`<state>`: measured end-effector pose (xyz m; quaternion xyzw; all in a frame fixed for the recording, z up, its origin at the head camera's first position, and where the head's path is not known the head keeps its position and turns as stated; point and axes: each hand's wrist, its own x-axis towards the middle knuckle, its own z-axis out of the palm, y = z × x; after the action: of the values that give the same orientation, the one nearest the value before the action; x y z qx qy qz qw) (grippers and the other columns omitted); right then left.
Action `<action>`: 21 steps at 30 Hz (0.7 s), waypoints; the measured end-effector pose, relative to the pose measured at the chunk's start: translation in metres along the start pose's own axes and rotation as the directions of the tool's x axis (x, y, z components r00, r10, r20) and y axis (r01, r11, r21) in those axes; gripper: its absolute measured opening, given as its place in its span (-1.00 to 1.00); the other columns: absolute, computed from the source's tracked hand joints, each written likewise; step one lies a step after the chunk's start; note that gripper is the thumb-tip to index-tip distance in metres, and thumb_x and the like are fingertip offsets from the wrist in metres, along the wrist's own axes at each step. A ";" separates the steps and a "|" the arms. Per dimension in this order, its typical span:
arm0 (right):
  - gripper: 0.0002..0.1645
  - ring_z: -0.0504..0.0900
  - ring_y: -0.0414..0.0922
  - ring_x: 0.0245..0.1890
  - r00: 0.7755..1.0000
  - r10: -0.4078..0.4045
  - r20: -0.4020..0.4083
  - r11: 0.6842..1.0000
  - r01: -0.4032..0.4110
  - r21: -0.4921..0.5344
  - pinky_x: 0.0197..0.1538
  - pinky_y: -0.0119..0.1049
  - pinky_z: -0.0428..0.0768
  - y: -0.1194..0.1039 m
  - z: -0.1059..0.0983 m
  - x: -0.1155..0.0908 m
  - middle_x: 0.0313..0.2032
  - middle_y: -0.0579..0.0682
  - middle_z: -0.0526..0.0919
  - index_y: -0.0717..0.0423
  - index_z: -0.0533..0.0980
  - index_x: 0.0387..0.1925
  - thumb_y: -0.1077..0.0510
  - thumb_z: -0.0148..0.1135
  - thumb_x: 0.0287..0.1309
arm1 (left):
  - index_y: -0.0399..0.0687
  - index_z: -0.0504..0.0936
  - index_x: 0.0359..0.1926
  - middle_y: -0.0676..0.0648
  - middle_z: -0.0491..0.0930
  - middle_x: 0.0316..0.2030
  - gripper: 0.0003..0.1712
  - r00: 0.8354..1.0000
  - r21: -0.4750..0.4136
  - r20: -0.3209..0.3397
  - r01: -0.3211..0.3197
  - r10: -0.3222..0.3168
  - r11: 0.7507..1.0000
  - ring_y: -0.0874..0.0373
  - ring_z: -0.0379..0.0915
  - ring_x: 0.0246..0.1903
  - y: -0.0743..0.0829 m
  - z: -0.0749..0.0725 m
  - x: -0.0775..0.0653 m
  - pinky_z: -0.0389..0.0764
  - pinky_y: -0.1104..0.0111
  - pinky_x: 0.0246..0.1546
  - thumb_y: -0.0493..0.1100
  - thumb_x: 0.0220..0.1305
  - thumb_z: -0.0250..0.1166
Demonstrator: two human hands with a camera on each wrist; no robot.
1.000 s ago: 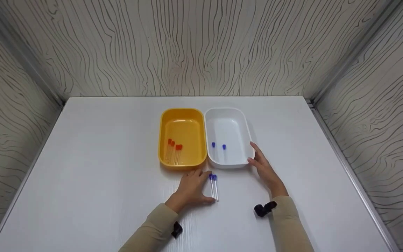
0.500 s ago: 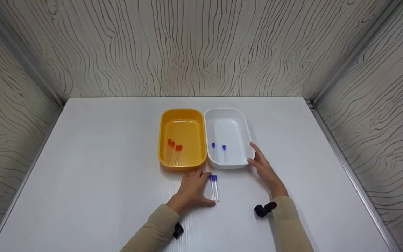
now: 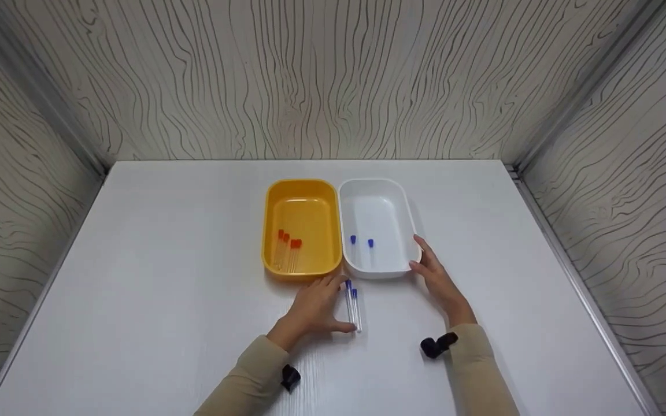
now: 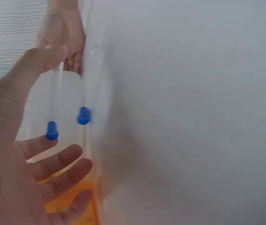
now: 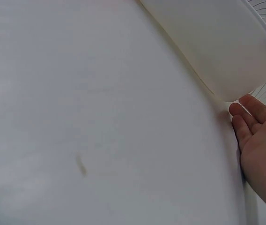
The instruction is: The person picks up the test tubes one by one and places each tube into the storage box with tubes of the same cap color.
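Observation:
My left hand [image 3: 313, 309] pinches a blue-capped test tube [image 3: 350, 303] lengthwise, thumb at its clear end and index finger at its cap. In the left wrist view this tube [image 4: 54, 96] is held off the table. A second blue-capped tube [image 3: 357, 312] lies on the table just right of it. My right hand [image 3: 440, 286] holds the near right corner of a white tray [image 3: 376, 274], thumb and index finger at its rim. In the right wrist view the other fingers [image 5: 250, 112] are curled by the tray's lower corner. Two blue-capped tubes [image 3: 370, 244] lie inside that tray.
A yellow tray [image 3: 301, 277] stands against the white tray's left side, with several red-capped tubes [image 3: 293, 245] in its near left part. The white table [image 3: 136, 289] runs back to a patterned wall [image 3: 298, 81]; side walls stand left and right.
The left hand has taken one blue-capped tube and shifted it slightly away from its neighbour, toward the trays. The right hand and both trays stay in place.

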<state>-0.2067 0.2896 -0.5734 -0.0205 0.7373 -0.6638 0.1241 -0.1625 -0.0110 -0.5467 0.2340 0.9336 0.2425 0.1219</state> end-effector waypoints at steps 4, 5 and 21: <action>-0.17 -0.48 0.04 0.56 1.000 -0.005 -0.008 1.000 0.005 -0.002 0.57 0.09 -0.32 0.001 0.000 0.000 0.55 0.01 -0.44 -0.16 -0.15 0.52 0.17 0.00 0.39 | 0.15 0.21 0.38 0.05 0.57 0.01 0.11 0.998 -0.120 -0.018 -0.065 0.063 0.991 0.16 0.47 -0.07 0.001 -0.009 -0.003 0.54 0.28 0.00 0.34 -0.18 0.49; -0.17 -0.49 0.04 0.56 1.000 -0.004 -0.009 1.000 0.004 -0.005 0.58 0.08 -0.32 0.001 0.000 0.000 0.55 0.00 -0.45 -0.16 -0.15 0.52 0.17 0.00 0.39 | 0.15 0.21 0.38 0.06 0.57 -0.02 0.11 0.996 -0.152 -0.023 -0.089 0.086 0.984 0.18 0.47 -0.11 0.001 -0.011 -0.004 0.53 0.34 -0.06 0.33 -0.17 0.49; -0.16 -0.49 0.02 0.56 1.000 -0.009 -0.014 1.000 0.009 -0.021 0.57 0.10 -0.34 0.002 -0.001 0.001 0.55 -0.01 -0.43 -0.15 -0.14 0.53 0.15 0.02 0.38 | 0.16 0.08 0.45 0.06 0.52 0.09 0.12 0.960 -0.307 -0.098 -0.279 0.261 0.910 0.18 0.46 0.08 0.006 -0.034 0.007 0.49 0.25 0.28 0.22 -0.06 0.48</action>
<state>-0.2072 0.2902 -0.5755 -0.0206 0.7448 -0.6568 0.1157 -0.1777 -0.0167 -0.5151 0.3314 0.8440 0.4102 0.0976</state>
